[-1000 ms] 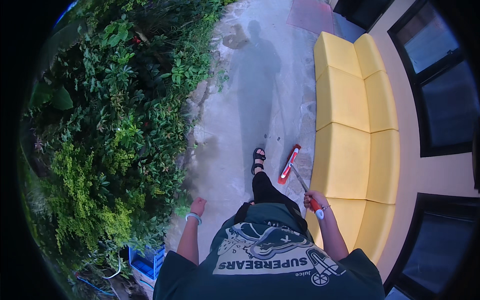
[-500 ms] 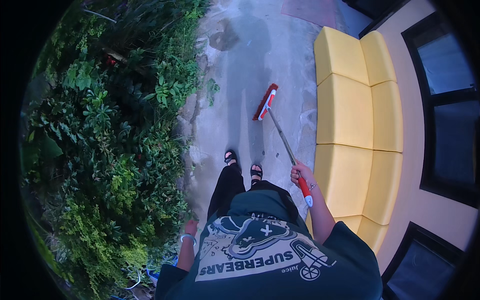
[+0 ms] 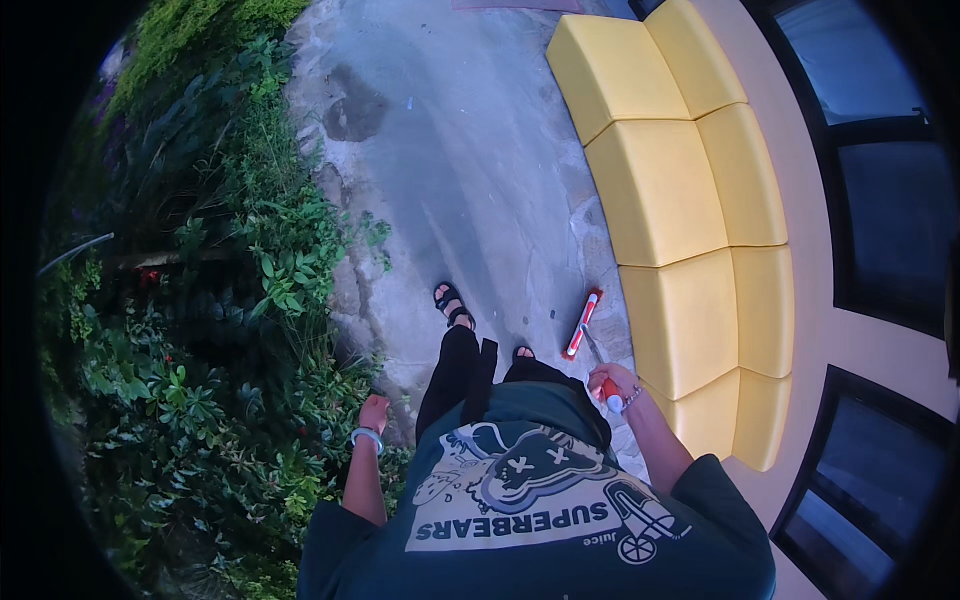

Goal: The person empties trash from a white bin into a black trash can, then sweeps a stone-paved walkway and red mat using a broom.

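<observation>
My right hand [image 3: 613,382] grips the red-and-white handle of a broom [image 3: 582,325]. Its red brush head rests on the stone pavement [image 3: 460,170] close to my right foot and beside the yellow bench [image 3: 670,200]. My left hand [image 3: 375,412] hangs at my side with its fingers curled and nothing in it, a pale bracelet on the wrist, next to the green plants [image 3: 220,330]. Both feet in black sandals stand on the pavement just ahead of me.
A long curved yellow cushioned bench runs along the right, against a beige wall with dark windows [image 3: 880,200]. Dense shrubs and a stone border [image 3: 340,200] line the left. A dark stain [image 3: 352,110] marks the pavement farther ahead.
The broom head has been drawn back from far ahead on the pavement to right beside my feet. My view has shifted forward along the path.
</observation>
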